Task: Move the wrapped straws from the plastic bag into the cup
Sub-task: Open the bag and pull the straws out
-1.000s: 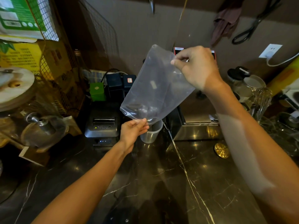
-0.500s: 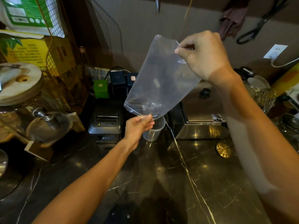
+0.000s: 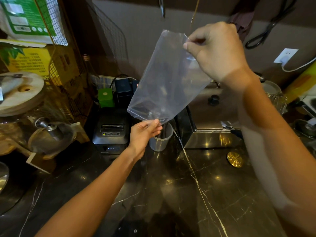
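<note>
Above the cup [image 3: 161, 140] on the dark table [image 3: 196, 185], the clear plastic bag [image 3: 166, 79] hangs tilted. Raised right hand [image 3: 217, 52] pinches its upper corner; left hand [image 3: 144, 134], arm outstretched, clamps its lower edge between thumb and fingers.

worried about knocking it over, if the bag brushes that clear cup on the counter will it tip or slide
Probably yes. The cup looks like thin, clear plastic, so likely light. It is taller than wide, which favours tipping. The glossy counter may also let it slide. The left hand is beside it and could steady it.
</note>
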Action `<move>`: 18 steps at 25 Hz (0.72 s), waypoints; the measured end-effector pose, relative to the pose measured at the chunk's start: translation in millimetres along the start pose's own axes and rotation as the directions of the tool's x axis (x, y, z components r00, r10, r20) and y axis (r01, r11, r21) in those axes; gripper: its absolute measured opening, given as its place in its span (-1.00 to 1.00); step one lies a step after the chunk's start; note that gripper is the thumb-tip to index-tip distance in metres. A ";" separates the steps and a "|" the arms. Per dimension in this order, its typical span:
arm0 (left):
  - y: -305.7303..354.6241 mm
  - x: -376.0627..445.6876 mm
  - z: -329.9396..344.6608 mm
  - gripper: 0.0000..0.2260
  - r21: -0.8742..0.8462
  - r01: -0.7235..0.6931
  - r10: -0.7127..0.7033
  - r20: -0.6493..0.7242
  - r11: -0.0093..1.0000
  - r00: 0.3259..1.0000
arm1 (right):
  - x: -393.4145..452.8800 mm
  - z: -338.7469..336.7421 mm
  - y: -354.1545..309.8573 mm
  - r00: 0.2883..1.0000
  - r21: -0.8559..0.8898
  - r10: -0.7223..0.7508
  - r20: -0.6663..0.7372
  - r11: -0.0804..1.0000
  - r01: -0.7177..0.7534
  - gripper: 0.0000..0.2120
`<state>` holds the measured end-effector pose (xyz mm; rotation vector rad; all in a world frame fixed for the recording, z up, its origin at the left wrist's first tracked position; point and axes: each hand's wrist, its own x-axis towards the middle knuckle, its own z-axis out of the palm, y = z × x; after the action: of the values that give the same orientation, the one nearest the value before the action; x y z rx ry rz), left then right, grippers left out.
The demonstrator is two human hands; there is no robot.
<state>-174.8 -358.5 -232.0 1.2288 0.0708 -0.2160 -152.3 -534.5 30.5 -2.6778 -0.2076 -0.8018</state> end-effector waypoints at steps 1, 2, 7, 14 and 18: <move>0.7 -0.4 0.1 -0.79 -0.006 0.006 -0.006 -0.004 1.000 1.000 | -0.3 0.0 0.1 1.000 0.000 -0.003 0.001 1.000 0.003 -0.75; 1.5 -0.8 0.8 -0.78 -0.011 0.008 -0.008 -0.007 1.000 1.000 | -0.9 0.2 -0.4 1.000 0.005 -0.008 -0.005 1.000 0.008 -0.75; 8.1 -3.9 0.9 -0.75 -0.004 0.005 -0.006 -0.035 1.000 0.999 | -6.4 -0.4 4.4 1.000 0.026 0.001 -0.009 1.000 -0.001 -0.76; 37.5 -6.3 -14.9 -0.80 0.093 -0.107 0.119 -0.131 0.990 0.984 | -28.6 -14.8 35.7 0.982 0.172 0.154 -0.108 0.976 -0.134 -0.73; 43.0 -13.7 -34.2 -0.84 0.066 -0.157 0.163 -0.090 0.985 0.983 | -79.3 -5.4 70.7 0.936 0.441 0.337 0.104 0.828 -0.347 -0.79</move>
<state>-177.4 -311.0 -201.3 1.2963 0.0477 -0.0193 -204.4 -605.8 -28.8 -2.1886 0.0782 -0.5297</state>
